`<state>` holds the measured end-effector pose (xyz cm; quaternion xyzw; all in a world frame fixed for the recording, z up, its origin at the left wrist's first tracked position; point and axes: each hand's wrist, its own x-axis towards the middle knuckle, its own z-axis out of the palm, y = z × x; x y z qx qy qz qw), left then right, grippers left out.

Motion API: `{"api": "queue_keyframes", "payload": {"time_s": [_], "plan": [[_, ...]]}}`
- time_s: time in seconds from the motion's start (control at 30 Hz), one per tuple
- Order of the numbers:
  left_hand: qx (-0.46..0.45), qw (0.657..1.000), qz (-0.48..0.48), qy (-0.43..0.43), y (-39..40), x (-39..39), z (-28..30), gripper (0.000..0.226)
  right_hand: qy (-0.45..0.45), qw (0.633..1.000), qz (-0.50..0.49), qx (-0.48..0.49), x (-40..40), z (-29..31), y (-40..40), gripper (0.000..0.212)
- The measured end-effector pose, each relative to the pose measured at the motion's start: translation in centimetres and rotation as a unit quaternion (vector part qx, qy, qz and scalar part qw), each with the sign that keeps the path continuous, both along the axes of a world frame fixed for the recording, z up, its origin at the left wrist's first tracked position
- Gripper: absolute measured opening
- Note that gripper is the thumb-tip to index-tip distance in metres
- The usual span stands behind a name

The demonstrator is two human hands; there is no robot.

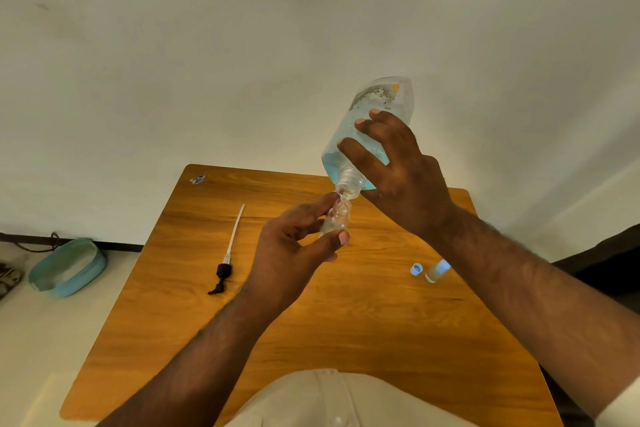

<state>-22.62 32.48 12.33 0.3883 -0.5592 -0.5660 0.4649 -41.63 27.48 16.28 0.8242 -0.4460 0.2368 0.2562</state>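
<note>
Head view. Grips the large bottle (381, 97) in the right hand (405, 170), fingers wrapped round its lower body, tipped neck-down above the table (346, 322) to send the blue liquid toward the mouth. Pinches the small bottle (337, 218) between thumb and fingers of the left hand (298, 246), upright, mouth touching the big neck, to catch the pour without spilling. Has pump (223, 270) and blue cap (416, 269) lying aside on the wood, probably taken off to free both openings.
</note>
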Motion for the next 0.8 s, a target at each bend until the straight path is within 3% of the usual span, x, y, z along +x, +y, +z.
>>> {"api": "queue_keyframes", "payload": {"time_s": [0.8], "plan": [[-0.009, 1.0, -0.005, 0.011, -0.65, 0.0, 0.55, 0.05, -0.009, 1.0, 0.003, 0.003, 0.05, 0.39, -0.73, 0.069]]}}
